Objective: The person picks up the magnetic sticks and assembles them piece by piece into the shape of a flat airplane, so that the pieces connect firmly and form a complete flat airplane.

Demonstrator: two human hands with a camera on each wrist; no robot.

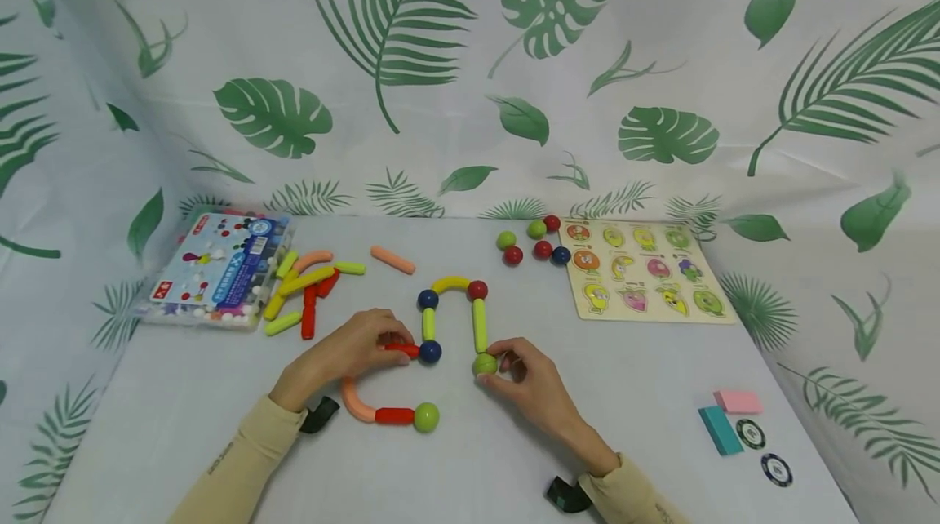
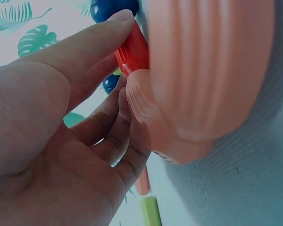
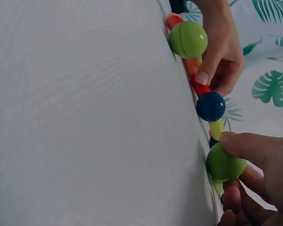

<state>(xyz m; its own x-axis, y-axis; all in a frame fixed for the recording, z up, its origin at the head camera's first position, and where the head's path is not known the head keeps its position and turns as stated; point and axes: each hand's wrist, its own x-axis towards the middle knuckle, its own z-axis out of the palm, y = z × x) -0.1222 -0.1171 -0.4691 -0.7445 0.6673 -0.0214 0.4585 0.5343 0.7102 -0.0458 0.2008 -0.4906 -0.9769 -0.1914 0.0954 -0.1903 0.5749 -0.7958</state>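
Observation:
My left hand [image 1: 363,338] pinches a short red rod [image 2: 134,52] between thumb and fingers, its end against a blue ball [image 1: 430,352]. From that ball a chain of toy rods and balls runs up a light green rod [image 1: 429,325], across a curved yellow rod [image 1: 450,283] to a red ball [image 1: 477,290], then down another light green rod [image 1: 480,326]. At its lower end, my right hand [image 1: 532,385] holds a green ball [image 3: 225,162] in its fingertips. A curved peach rod [image 1: 357,401], partly behind the left hand, leads to a second red rod [image 1: 395,416] and green ball [image 1: 427,417].
Loose rods [image 1: 308,304] lie beside a clear plastic box [image 1: 220,263] at the left. Several loose balls [image 1: 543,250] sit near a fruit picture board [image 1: 646,271] at the back right. Blocks [image 1: 721,430] and round chips [image 1: 776,469] lie far right.

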